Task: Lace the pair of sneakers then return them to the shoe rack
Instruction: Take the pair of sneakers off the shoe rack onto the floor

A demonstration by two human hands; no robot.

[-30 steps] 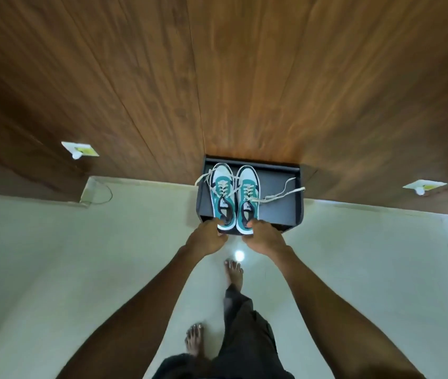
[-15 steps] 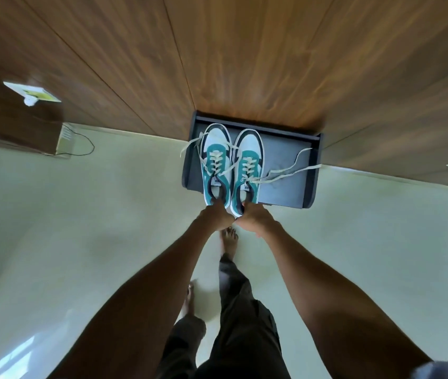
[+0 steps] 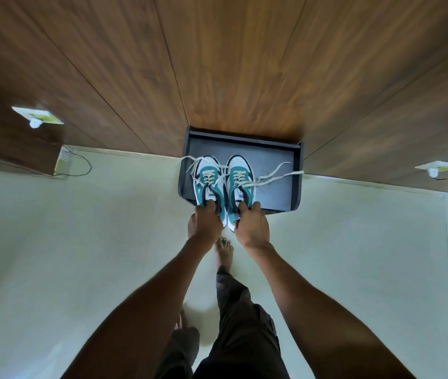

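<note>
Compared with half a second ago, sitting nearer now: heels hanging off the near edge of the shoe rack [image 3: 296,176] rather than resting well on it, toes reaching only about halfway toward the far wall of the tray. Hands gripping higher too, fingers now hooked into the shoe openings instead of just touching the heels.

Left hand [image 3: 205,222] closing its grip on the heel of the left sneaker [image 3: 207,179], fingers curling over the collar. Right hand [image 3: 252,224] pinching the heel of the right sneaker [image 3: 240,179] the same way.

Both sneakers lying side by side, almost touching, over the left half of the dark rack. Long axes running near to far, toes pointing away toward the wood-panel wall [image 3: 231,64], heels toward the person. Loose laces [image 3: 274,176] trailing right across the rack's bare floor, others spilling past its left edge. Bare foot [image 3: 225,251] standing on the pale floor [image 3: 80,242] just near of the hands.
</note>
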